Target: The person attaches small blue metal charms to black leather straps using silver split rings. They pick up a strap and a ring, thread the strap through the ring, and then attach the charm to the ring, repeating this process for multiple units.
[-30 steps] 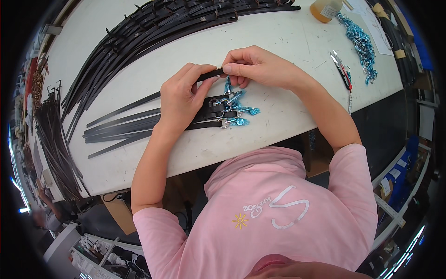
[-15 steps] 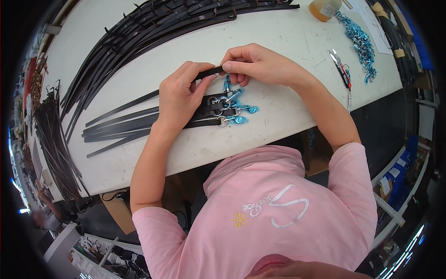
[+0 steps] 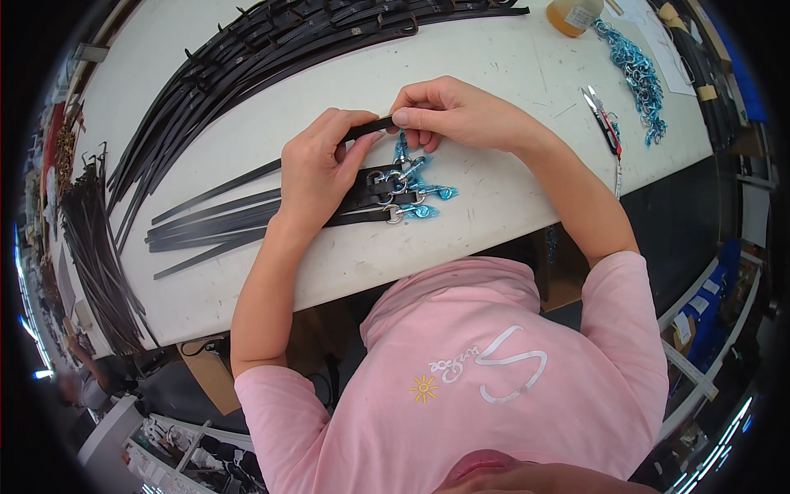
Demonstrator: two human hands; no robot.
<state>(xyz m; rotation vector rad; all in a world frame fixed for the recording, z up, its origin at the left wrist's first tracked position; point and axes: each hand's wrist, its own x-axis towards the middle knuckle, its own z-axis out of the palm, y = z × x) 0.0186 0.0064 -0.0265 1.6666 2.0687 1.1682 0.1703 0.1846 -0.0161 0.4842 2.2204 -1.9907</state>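
Note:
A dark strap (image 3: 367,129) runs between my two hands, its long tail reaching left across the table. My left hand (image 3: 322,160) pinches it between thumb and fingers. At its right end, my right hand (image 3: 428,114) grips the strap with thumb and curled fingers. A metal snap hook in blue wrap (image 3: 402,146) hangs just below my right fingers; its joint with the strap is hidden. Beneath my left wrist and to its right lie several finished-looking black straps (image 3: 362,216), with metal rings and blue-wrapped snap hooks (image 3: 424,212) at their right ends.
A large bundle of black straps (image 3: 222,70) spreads over the far left, another (image 3: 99,247) hangs at the left edge. Scissors (image 3: 603,121), a heap of blue-wrapped hooks (image 3: 638,74) and a bottle of amber liquid (image 3: 573,15) stand or lie right. The white table's near edge (image 3: 494,247) borders my body.

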